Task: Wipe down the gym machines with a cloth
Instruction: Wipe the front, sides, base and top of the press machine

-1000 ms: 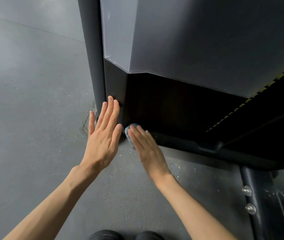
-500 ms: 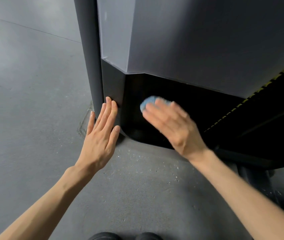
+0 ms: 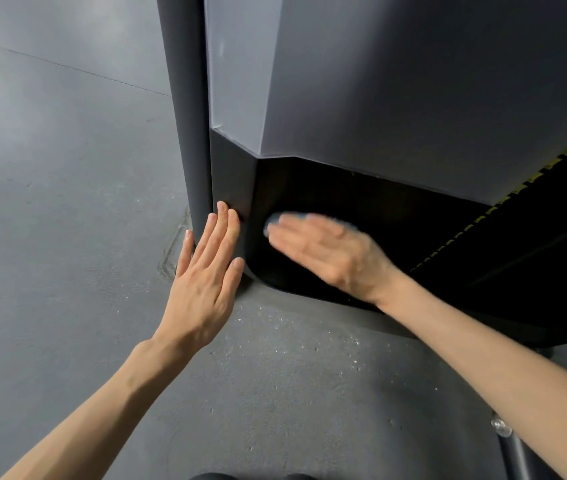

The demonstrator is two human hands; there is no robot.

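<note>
The gym machine has a pale grey shroud over a black lower panel, with a dark upright post at its left corner. My right hand lies flat and blurred on the black panel, pressing a small blue cloth under the fingers; only the cloth's edge shows. My left hand rests flat, fingers together, against the machine's lower left corner, holding nothing.
Grey concrete floor spreads to the left and in front, speckled with white grit near the machine base. A dark frame tube with a bolt stands at the lower right. A yellow-marked belt runs diagonally on the right.
My right hand with the cloth rose from the panel's base, swept right, then came back left across the black panel. My left hand stayed at the corner.
</note>
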